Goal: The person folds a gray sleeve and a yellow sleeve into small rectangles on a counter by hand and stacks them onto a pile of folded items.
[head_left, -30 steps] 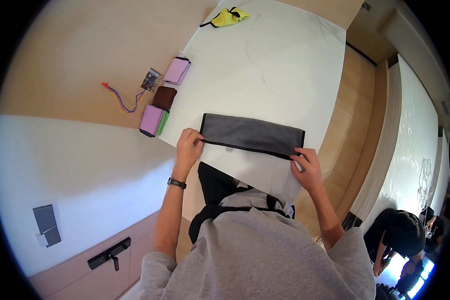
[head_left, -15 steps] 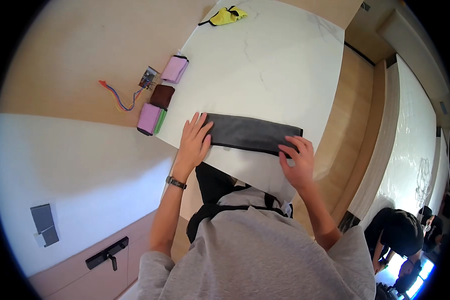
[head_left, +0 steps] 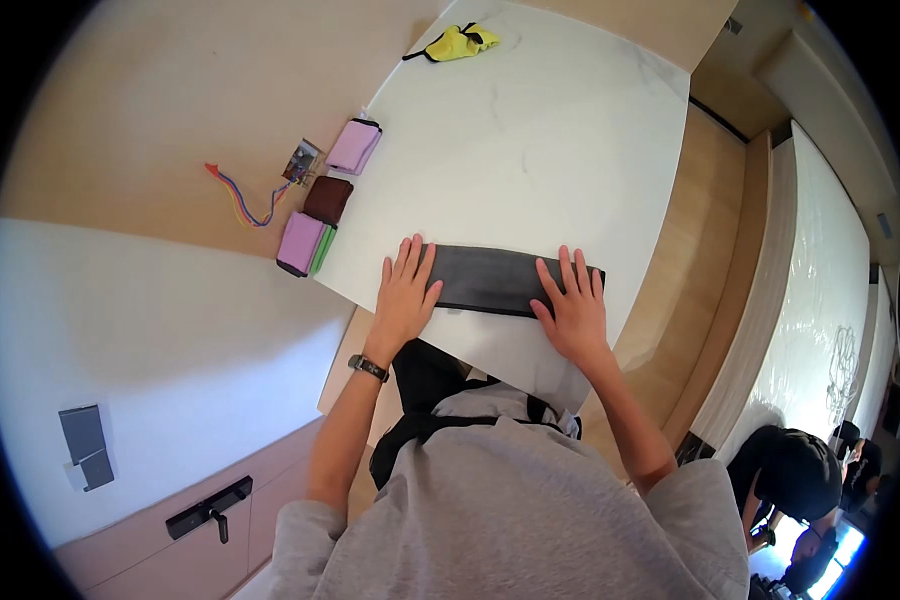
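Observation:
A dark grey cloth (head_left: 490, 280) with black edging lies folded into a long strip near the front edge of the white table (head_left: 540, 160). My left hand (head_left: 406, 295) rests flat across its left end, fingers stretched out. On the right end, my right hand (head_left: 574, 305) is pressed flat with fingers spread, hiding part of that end. Neither hand grips anything.
Along the table's left side sit a pink folded cloth (head_left: 354, 146), a brown one (head_left: 328, 200), another pink one (head_left: 300, 243) and a green one (head_left: 323, 249). A yellow cloth bundle (head_left: 460, 43) lies at the far end. Another person (head_left: 785, 470) bends over at lower right.
My right hand has come down from a curled pose to lie flat on the cloth's right end. My left hand has shifted slightly right, still flat on the left end.

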A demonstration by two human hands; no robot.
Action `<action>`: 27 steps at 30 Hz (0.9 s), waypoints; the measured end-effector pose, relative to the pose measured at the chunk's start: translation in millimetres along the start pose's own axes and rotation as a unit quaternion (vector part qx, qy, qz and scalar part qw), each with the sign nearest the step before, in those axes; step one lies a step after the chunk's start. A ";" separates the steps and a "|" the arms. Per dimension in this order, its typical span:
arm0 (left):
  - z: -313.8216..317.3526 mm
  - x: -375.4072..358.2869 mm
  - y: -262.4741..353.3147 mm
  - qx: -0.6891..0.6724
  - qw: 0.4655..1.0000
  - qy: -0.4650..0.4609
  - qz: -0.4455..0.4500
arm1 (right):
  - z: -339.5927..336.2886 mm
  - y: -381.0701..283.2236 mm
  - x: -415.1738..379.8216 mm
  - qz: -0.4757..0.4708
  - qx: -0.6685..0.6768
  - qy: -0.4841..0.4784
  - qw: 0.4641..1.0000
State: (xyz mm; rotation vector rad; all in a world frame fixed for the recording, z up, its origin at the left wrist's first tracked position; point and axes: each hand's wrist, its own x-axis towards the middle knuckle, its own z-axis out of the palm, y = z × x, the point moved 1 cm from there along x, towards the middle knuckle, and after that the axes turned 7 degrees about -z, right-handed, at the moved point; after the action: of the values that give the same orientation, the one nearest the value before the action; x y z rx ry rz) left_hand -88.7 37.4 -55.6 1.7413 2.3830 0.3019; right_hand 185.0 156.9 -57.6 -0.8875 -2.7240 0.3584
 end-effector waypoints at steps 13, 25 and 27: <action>12.4 4.7 39.2 0.018 0.999 0.017 0.034 | 14.9 -36.7 12.8 -0.046 0.018 0.001 0.999; 14.3 -21.1 32.9 0.009 1.000 0.016 -0.014 | -15.2 49.2 -2.3 0.037 -0.076 -0.047 0.995; 11.4 -34.9 36.9 0.004 1.000 0.005 -0.013 | -12.8 68.5 16.8 0.030 -0.084 -0.040 0.995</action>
State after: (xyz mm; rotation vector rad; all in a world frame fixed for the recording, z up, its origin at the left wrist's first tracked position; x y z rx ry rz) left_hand -41.3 15.7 -56.1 1.7145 2.4146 0.2978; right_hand 212.7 222.7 -63.9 -1.0217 -2.8392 0.1827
